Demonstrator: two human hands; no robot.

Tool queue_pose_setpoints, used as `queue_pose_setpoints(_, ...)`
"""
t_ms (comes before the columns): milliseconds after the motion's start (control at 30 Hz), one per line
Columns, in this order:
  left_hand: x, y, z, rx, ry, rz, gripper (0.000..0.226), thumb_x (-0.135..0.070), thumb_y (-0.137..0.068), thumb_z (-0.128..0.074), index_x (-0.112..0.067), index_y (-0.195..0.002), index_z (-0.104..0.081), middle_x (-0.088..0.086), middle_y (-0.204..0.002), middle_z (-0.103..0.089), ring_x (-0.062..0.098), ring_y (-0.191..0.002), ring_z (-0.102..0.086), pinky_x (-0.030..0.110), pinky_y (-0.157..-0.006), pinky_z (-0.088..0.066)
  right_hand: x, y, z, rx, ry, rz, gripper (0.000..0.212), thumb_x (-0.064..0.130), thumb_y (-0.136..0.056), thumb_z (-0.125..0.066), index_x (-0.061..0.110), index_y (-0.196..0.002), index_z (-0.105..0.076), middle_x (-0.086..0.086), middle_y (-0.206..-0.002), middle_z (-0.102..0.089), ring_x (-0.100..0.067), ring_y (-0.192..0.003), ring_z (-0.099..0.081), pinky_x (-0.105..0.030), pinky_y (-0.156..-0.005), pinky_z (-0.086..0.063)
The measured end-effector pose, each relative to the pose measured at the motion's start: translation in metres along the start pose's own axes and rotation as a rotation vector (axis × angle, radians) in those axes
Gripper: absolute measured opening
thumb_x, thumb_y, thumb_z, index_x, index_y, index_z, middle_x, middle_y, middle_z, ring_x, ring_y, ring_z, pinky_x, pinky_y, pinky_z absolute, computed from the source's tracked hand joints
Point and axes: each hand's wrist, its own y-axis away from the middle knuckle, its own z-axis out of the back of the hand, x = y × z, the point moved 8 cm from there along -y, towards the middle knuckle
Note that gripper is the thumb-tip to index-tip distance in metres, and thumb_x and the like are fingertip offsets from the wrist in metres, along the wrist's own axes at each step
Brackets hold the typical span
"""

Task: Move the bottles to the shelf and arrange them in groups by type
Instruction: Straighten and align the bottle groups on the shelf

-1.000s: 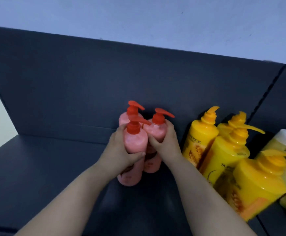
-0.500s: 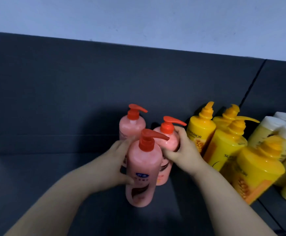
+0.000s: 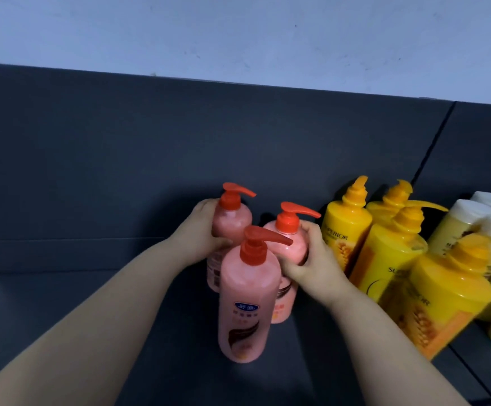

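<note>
Since the earlier frame, releases the front red-pumped pink plastic bottle, lower centre, and wraps left hand fingers round the rear pink bottle. Clasps the middle pink bottle with right hand. Grouping pinks on the dark shelf beside yellow pump bottles; next, likely closing gaps.

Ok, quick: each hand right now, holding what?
Left hand: grips the rear left pink bottle.
Right hand: grips the rear right pink bottle.
</note>
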Motion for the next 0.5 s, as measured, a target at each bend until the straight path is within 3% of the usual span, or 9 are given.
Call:
queue_pose_setpoints(167, -0.018, 0.006, -0.004, -0.163, -0.086, 0.024, 0.070, -0.027, -0.072, -0.075, -0.012, -0.132, -0.043, 0.010, -0.132, -0.039, 0.027, -0.117, -0.047, 0.032, -0.092, -0.039, 0.003, 0.000, -0.001, -0.018, -0.004, 0.021, 0.066, 0.043, -0.069, -0.078, 0.045, -0.117, -0.033, 0.008, -0.122, -0.053, -0.006, -0.110, -0.052, -0.021, -0.086, -0.041)
queue_pose_setpoints(333, -0.026, 0.008, -0.008, -0.244, -0.135, 0.058, 0.054, -0.023, -0.079, -0.064, -0.006, -0.127, -0.046, 0.017, -0.126, -0.040, 0.036, -0.109, -0.048, 0.037, -0.085, -0.038, 0.000, 0.002, -0.001, -0.011, -0.037, 0.025, 0.070, 0.045, -0.068, -0.079, 0.044, -0.121, -0.034, 0.006, -0.126, -0.050, -0.008, -0.116, -0.050, -0.029, -0.095, -0.044)
queue_pose_setpoints(400, -0.025, 0.008, -0.007, -0.215, -0.116, 0.068, 0.055, -0.023, -0.079, -0.065, -0.009, -0.129, -0.046, 0.015, -0.128, -0.039, 0.035, -0.110, -0.048, 0.035, -0.084, -0.038, 0.000, 0.002, -0.001, -0.006, -0.038, 0.028, 0.070, 0.046, -0.067, -0.079, 0.046, -0.121, -0.033, 0.006, -0.126, -0.050, -0.008, -0.117, -0.049, -0.030, -0.097, -0.044)
queue_pose_setpoints(500, -0.013, 0.010, -0.006, -0.084, -0.015, 0.071, 0.069, -0.028, -0.072, -0.075, -0.019, -0.133, -0.043, 0.005, -0.133, -0.039, 0.022, -0.116, -0.048, 0.033, -0.097, -0.041, 0.002, 0.002, 0.000, -0.011, -0.059, 0.039, 0.070, 0.040, -0.067, -0.080, 0.044, -0.120, -0.034, 0.007, -0.125, -0.050, -0.007, -0.116, -0.049, -0.030, -0.097, -0.044)
